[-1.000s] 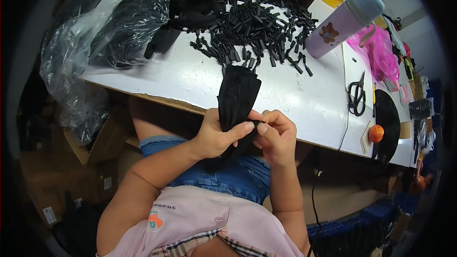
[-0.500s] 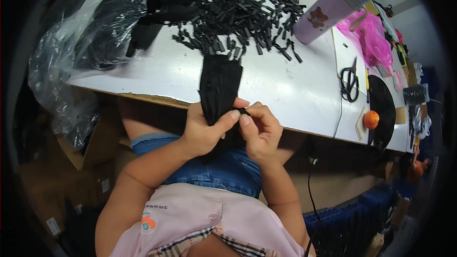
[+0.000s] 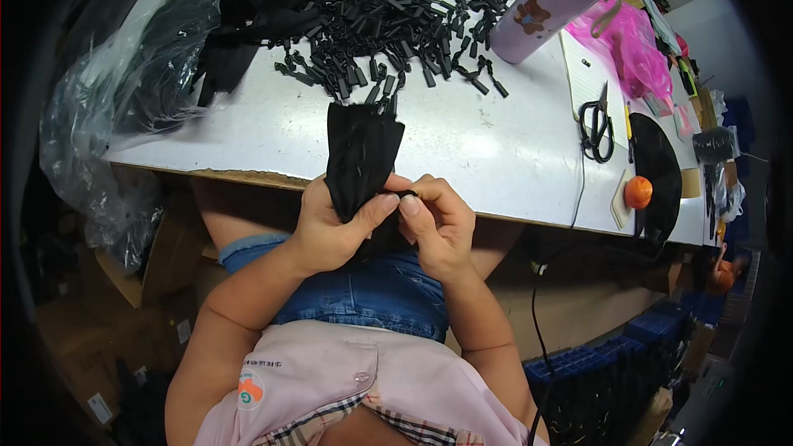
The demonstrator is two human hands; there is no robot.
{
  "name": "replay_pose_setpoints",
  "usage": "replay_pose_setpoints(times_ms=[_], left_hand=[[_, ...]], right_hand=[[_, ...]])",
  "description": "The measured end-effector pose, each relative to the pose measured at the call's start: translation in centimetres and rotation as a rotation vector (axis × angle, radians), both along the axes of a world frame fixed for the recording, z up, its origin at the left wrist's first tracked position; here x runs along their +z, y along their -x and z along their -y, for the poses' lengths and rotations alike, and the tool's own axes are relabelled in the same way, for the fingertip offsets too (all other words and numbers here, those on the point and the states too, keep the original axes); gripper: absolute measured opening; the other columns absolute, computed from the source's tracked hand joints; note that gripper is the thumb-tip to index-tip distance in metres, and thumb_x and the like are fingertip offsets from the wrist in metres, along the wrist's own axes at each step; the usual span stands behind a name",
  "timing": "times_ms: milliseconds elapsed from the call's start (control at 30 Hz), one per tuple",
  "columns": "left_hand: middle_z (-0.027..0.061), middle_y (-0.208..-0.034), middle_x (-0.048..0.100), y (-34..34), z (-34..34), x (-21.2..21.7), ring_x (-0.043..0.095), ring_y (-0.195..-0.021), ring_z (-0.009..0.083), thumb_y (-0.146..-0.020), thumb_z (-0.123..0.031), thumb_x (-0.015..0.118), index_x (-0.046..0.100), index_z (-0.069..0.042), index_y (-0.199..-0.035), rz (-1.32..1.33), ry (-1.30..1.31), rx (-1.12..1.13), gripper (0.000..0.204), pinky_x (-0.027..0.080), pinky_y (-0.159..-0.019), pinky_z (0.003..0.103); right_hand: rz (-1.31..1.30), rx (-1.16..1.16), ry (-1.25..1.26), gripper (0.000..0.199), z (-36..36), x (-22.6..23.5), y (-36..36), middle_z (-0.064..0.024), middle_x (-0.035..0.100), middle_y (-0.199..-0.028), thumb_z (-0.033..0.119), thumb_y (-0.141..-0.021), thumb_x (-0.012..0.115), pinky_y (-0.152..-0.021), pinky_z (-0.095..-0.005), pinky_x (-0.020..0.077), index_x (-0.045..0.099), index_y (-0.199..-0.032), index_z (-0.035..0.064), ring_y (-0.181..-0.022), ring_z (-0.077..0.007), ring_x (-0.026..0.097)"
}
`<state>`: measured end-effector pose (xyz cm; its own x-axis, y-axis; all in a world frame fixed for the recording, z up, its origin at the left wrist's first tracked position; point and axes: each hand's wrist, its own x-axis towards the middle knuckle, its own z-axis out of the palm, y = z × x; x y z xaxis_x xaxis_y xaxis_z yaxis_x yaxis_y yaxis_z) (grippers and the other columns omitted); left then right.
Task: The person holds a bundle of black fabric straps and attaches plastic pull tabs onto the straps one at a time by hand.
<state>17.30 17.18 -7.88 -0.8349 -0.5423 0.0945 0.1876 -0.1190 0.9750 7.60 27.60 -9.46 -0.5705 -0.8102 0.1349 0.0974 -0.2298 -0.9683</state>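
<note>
My left hand (image 3: 329, 230) is closed around a bundle of flat black fabric strips (image 3: 360, 149), which look like zipper tape. Their far ends stick up over the table's front edge, and more black material hangs below in shadow. Beside it, my right hand (image 3: 444, 227) pinches with thumb and forefinger at a small dark bit, close to the left thumb tip. Fingers hide most of that bit, so its kind is unclear. Beyond the strips lies a heap of small black zipper pulls (image 3: 387, 21), spread over the white table (image 3: 471, 153).
More black strips (image 3: 268, 4) and a clear plastic bag (image 3: 157, 74) lie at left. To the right stand a lilac bottle (image 3: 541, 16), black scissors (image 3: 596, 128), an orange fruit (image 3: 638, 192) and a pink plastic bag (image 3: 632, 49). Cardboard boxes (image 3: 107, 347) sit below left.
The view has shifted slightly, so the table things appear a little further left. Both hands stay together with the strips held, and the fingers have barely changed their grip.
</note>
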Motion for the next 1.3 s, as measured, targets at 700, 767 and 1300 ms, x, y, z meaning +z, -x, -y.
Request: replay_pose_setpoints(times_ms=[700,767,1300], left_hand=[[-0.0019,-0.058,0.049,-0.2,1.3,-0.3,0.039,-0.042,0.0026,-0.082,-0.016,0.054,0.054,-0.001,-0.087,0.065,-0.172,-0.003,0.016,0.029,-0.038,0.016],[-0.0013,-0.064,0.051,-0.8,1.7,-0.1,0.044,-0.050,0.0035,-0.081,-0.016,0.056,0.054,-0.001,-0.088,0.185,-0.210,-0.090,0.017,0.035,-0.045,0.017],[0.0060,-0.082,0.051,-0.6,0.7,-0.9,0.052,-0.058,0.0091,-0.077,-0.005,0.058,0.050,0.001,-0.096,-0.121,-0.261,0.001,0.022,0.047,-0.049,0.021]], right_hand=[[-0.681,0.102,-0.216,0.017,0.4,2.4,0.8,-0.0078,0.052,-0.068,0.004,-0.066,0.064,-0.043,-0.0259,0.0384,0.055,-0.080,0.0005,-0.050,-0.0180,0.047],[-0.714,-0.198,-0.065,0.028,1.1,3.4,0.3,-0.0094,0.054,-0.078,0.004,-0.065,0.065,-0.044,-0.0256,0.0400,0.058,-0.092,0.0037,-0.058,-0.0178,0.050],[0.095,0.155,-0.115,0.007,1.4,3.0,1.1,-0.0020,0.054,-0.062,0.005,-0.080,0.055,-0.047,-0.0170,0.0400,0.054,-0.079,-0.0024,-0.052,-0.0052,0.048]])
